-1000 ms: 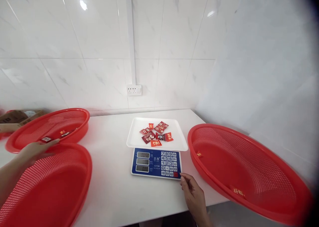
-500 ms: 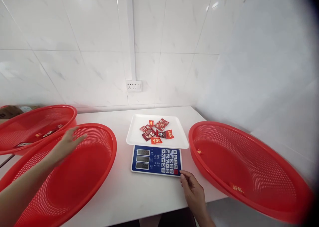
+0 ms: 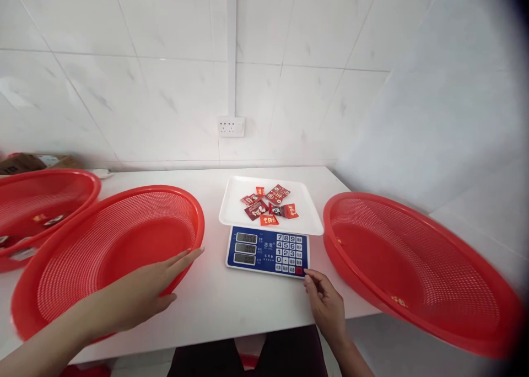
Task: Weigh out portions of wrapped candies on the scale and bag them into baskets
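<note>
Marbled tiles (image 3: 173,96), perforated basket (image 3: 149,239), flat scale (image 3: 268,251)

- Looks like perforated plastic on the basket (image 3: 140,244), lower left
- Looks smooth, matt on the tray (image 3: 235,203), centre
- Looks glossy on wall tiles (image 3: 95,101), upper left

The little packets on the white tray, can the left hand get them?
Probably yes: the left hand is open and nothing seems to block the way across the table to the packets, lying uncovered on the tray.
</note>
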`<state>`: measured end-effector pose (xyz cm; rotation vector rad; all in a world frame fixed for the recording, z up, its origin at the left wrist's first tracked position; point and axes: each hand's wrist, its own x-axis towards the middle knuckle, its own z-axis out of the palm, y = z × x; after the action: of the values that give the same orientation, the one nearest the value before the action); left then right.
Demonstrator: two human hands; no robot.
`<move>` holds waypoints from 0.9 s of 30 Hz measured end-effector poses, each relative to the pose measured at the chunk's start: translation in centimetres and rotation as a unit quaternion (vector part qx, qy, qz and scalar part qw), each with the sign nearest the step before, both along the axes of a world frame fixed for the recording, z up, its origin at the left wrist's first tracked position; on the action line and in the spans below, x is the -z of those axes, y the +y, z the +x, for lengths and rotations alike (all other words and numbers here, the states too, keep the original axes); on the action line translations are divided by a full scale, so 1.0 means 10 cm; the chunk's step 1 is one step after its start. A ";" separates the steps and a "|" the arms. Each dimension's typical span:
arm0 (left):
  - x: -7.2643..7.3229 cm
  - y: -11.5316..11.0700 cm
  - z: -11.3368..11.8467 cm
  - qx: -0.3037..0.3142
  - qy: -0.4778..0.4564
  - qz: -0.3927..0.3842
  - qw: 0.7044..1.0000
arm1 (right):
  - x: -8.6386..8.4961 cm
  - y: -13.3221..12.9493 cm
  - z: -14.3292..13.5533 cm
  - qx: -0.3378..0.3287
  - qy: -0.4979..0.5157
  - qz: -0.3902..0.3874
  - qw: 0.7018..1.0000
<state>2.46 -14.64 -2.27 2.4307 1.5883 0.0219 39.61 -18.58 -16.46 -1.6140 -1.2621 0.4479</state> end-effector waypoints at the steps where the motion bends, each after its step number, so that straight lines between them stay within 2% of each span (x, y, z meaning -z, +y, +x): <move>1: 0.02 0.02 -0.01 0.018 0.004 -0.019 1.000 | -0.06 0.01 -0.02 -0.003 -0.015 0.009 1.000; 3: 0.05 0.08 -0.01 0.023 0.012 -0.030 0.999 | -0.21 0.09 -0.06 -0.016 -0.060 0.040 0.997; 5: 0.08 0.13 0.02 -0.006 0.020 -0.017 1.000 | -0.41 0.22 -0.12 -0.044 -0.120 0.077 0.989; 9: 0.10 0.18 0.20 -0.029 -0.009 -0.005 1.000 | -0.80 0.63 -0.29 -0.113 -0.242 0.108 0.957; 11: 0.08 0.19 0.30 -0.015 -0.039 -0.004 0.999 | -0.95 0.84 -0.37 -0.132 -0.292 0.077 0.944; 13: 0.05 0.19 0.36 0.000 -0.069 0.004 0.998 | -1.06 1.00 -0.44 -0.146 -0.329 0.010 0.933; 17: 0.01 0.21 0.33 -0.028 -0.150 0.028 0.988 | -1.21 1.16 -0.51 -0.154 -0.384 -0.115 0.903; 22: 0.09 0.27 0.26 -0.087 -0.264 0.085 0.957 | -1.31 1.22 -0.55 -0.153 -0.407 -0.182 0.882; 24: 0.14 0.28 0.26 -0.088 -0.273 0.118 0.951 | -1.33 1.23 -0.59 -0.146 -0.400 -0.194 0.884; 27: 0.20 0.25 0.24 -0.053 -0.211 0.144 0.965 | -1.35 1.23 -0.63 -0.136 -0.398 -0.209 0.883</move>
<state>4.90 -12.12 -4.23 2.3213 1.5935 0.7853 33.31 -6.24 -2.93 -2.0964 -2.1414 0.2266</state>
